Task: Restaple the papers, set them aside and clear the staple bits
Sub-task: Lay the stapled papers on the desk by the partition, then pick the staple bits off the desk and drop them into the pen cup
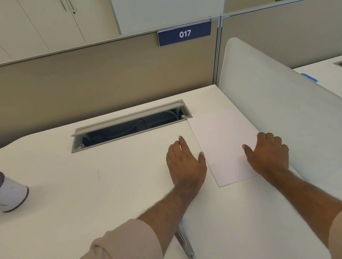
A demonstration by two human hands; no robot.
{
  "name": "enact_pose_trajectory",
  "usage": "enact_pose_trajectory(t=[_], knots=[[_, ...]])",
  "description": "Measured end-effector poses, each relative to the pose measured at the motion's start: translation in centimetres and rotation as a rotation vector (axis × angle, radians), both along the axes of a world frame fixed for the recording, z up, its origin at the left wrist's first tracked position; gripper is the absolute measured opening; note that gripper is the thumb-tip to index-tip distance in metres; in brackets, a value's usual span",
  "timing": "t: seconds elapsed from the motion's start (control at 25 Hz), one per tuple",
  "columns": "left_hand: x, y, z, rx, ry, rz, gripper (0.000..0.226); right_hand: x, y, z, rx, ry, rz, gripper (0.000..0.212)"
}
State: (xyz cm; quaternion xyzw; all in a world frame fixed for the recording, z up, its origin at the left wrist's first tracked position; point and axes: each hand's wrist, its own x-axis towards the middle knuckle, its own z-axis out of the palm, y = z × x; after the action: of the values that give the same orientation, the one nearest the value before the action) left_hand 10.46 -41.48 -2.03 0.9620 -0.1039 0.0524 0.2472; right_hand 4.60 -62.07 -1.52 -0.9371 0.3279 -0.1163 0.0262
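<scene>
While flat beside the side screen [275, 92] on the desk [70, 208], papers [222, 145] pressed under right hand [268, 156], fingers curled and partly hidden; left hand [185, 161] spread alongside; mesh cup [4, 190] tipped, contents unclear; stapler [185, 244] half hidden by forearm.

The left forearm [164, 209] hides most of the stapler [185, 244]; the right hand [267, 155] covers the papers' [222, 145] right edge; the mesh cup [4, 191] is cut off at the left; staple bits are too small to tell.
</scene>
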Motion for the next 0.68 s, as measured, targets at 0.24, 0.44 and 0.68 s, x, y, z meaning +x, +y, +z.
enact_pose_trajectory(t=[0.24, 0.44, 0.68], knots=[[0.9, 8.7, 2.1, 0.081, -0.139, -0.059, 0.073, -0.1, 7.9, 2.1, 0.069, -0.086, 0.256, 0.044], [0.3, 19.2, 3.6, 0.154, -0.148, -0.053, 0.077, -0.5, 17.1, 3.5, 0.069, -0.123, 0.505, 0.052], [-1.8, 32.0, 3.5, 0.200, -0.089, 0.021, 0.079, -0.5, 27.8, 4.6, 0.103, -0.088, 0.660, 0.064]])
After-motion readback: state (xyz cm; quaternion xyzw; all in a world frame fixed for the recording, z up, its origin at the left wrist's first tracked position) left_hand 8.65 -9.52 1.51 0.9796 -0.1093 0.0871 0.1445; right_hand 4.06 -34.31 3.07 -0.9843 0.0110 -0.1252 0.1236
